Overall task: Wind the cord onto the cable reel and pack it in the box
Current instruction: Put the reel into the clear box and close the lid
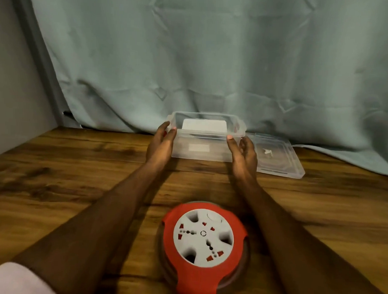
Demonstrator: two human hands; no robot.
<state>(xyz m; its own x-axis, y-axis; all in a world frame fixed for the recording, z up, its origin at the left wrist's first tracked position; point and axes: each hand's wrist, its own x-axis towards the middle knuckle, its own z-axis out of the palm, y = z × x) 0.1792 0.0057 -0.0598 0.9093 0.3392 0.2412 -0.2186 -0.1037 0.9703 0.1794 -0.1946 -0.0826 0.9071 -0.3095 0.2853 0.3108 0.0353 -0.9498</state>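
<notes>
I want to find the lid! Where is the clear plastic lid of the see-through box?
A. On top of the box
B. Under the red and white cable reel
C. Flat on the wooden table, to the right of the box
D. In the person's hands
C: the clear plastic lid lies flat on the wooden table just right of the open see-through plastic box.

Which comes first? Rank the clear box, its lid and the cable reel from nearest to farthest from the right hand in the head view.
1. Clear box: the right hand holds its right end.
2. Lid: flat on the table just right of that hand.
3. Cable reel: near the table's front edge, between the forearms.
</notes>
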